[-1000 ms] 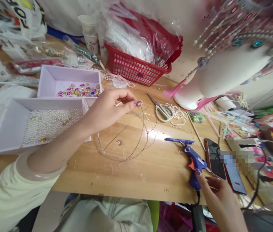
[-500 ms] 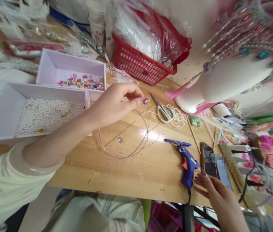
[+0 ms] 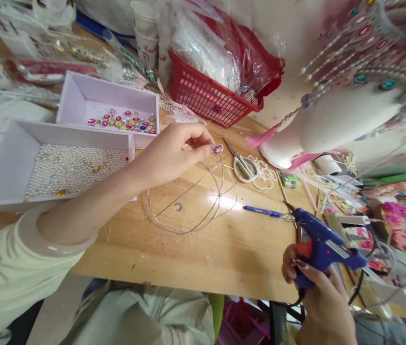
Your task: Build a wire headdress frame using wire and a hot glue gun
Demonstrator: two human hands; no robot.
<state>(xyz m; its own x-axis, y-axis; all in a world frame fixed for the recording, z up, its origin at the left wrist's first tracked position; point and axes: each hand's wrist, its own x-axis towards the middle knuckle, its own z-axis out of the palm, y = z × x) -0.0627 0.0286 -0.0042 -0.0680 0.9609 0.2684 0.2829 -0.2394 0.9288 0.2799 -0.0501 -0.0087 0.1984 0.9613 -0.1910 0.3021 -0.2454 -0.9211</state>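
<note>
My left hand (image 3: 174,152) pinches the top of a thin wire frame (image 3: 191,201) that stands on the wooden table (image 3: 195,254); thumb and fingers are pressed together on the wire. My right hand (image 3: 319,299) grips a blue glue gun (image 3: 323,245) by its handle, lifted off the table, nozzle pointing left toward the frame. A blue pen (image 3: 262,211) lies between the frame and the gun. Scissors (image 3: 242,165) lie just beyond the frame.
Two lilac trays sit at left: one with pearls (image 3: 66,170), one with coloured gems (image 3: 120,120). A red basket (image 3: 210,98) with plastic bags stands behind. A white mannequin head (image 3: 332,120) with a beaded headdress fills the right. Cables and clutter crowd the right edge.
My right hand has closed on the glue gun and lifted it off the table. My left hand stays pinched on the wire frame.
</note>
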